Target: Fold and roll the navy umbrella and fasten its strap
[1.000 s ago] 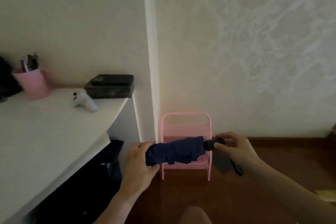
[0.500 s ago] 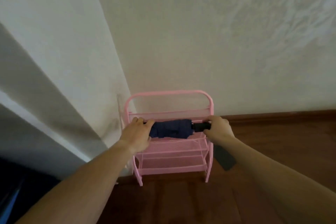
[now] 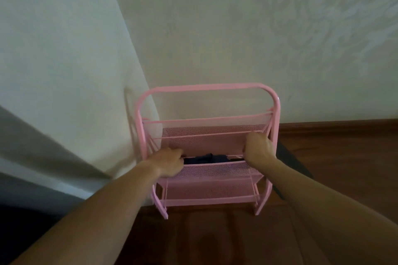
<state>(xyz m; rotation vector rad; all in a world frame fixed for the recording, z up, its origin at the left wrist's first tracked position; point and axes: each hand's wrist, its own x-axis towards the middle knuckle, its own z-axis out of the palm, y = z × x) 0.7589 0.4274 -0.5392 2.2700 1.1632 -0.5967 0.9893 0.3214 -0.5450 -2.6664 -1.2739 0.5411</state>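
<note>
Centre frame, your navy umbrella (image 3: 204, 159) lies level on the middle shelf of the pink rack (image 3: 207, 170), boxed in by mesh behind and a rail in front. Your left hand (image 3: 169, 164) curls round its left end; your right hand (image 3: 258, 150) is fisted over the right end, the handle buried beneath it. Only a dark sliver shows between them, so the strap can't be made out. Wooden floor (image 3: 344, 157) spreads right of the rack.

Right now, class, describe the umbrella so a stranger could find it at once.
Find the pink rack against the wall. On its middle shelf, between the left hand and right hand, lies the umbrella, the only dark navy thing on the rack.
</note>
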